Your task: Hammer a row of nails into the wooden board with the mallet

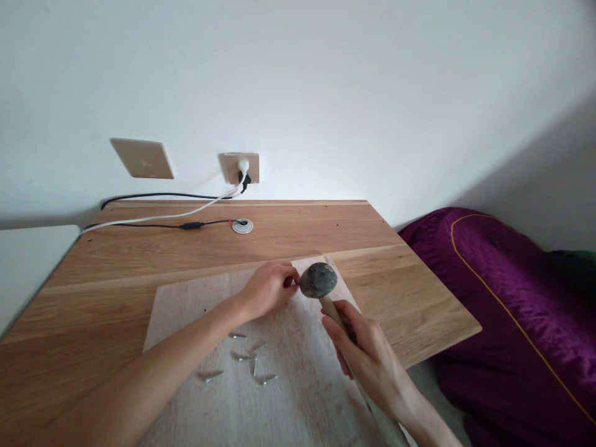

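Note:
My right hand [367, 351] is wrapped round the wooden handle of a hammer. The hammer's dark grey head [318, 280] hovers over the far right part of a pale plywood board [284, 397]. My left hand [269, 287] is closed in a pinch right beside the hammer head, its fingertips touching the board. What they pinch is too small to make out. Several loose metal nails [249, 363] lie scattered on the board between my forearms.
The board rests on a wooden desk [139, 273] against a white wall. Black and white cables [162, 217] run along the desk's back edge to a wall socket [239, 167]. A purple bedcover [512, 310] lies to the right of the desk.

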A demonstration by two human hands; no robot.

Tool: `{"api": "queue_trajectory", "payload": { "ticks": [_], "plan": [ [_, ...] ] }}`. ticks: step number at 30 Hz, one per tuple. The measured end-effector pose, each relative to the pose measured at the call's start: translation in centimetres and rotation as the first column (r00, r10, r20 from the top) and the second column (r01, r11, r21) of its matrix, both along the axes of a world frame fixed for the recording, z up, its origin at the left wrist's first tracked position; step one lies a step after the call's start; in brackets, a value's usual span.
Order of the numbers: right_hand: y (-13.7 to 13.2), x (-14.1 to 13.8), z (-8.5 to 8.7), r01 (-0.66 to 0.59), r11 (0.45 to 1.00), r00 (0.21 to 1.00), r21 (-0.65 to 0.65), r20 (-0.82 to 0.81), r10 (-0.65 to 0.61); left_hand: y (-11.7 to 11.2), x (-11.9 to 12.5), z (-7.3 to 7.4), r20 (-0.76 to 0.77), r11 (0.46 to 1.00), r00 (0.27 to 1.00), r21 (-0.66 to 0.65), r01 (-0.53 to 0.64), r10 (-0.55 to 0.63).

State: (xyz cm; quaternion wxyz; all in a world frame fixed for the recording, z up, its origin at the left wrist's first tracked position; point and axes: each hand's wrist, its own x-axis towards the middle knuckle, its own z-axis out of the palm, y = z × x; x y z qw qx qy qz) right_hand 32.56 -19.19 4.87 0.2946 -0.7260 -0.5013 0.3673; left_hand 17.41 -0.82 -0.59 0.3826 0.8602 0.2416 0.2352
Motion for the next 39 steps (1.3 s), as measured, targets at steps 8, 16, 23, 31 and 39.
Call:
{"api": "queue_trajectory", "payload": {
  "ticks": [8, 16, 23, 31, 39],
  "plan": [
    [0.09, -0.16, 0.15, -0.025, 1.000, 1.000, -0.001, 0.012, 0.025, 0.00, -0.02, -0.12, 0.003, 1.000, 1.000, 0.000, 0.002, -0.002],
    [-0.03, 0.08, -0.38, -0.004, 1.000, 1.000, -0.008, -0.007, 0.004, -0.04, -0.04, -0.17, -0.009, 1.000, 1.000, 0.013, -0.020, 0.020],
    [-0.05, 0.00, -0.39, 0.001, 1.000, 1.000, -0.005, 0.007, -0.001, 0.16, -0.10, 0.04, -0.030, 0.998, 0.999, 0.066, 0.023, -0.021],
    [-0.06, -0.10, -0.25, -0.020, 1.000, 1.000, 0.001, 0.000, 0.020, 0.27, -0.12, -0.31, -0.019, 0.995, 0.999, 0.094, 0.029, -0.027],
    [-0.15, -0.01, -0.18, -0.025, 1.000, 0.999, -0.011, -0.024, 0.025, 0.26, -0.10, -0.31, -0.020, 0.997, 1.000, 0.078, 0.024, -0.022]
  ]
}}
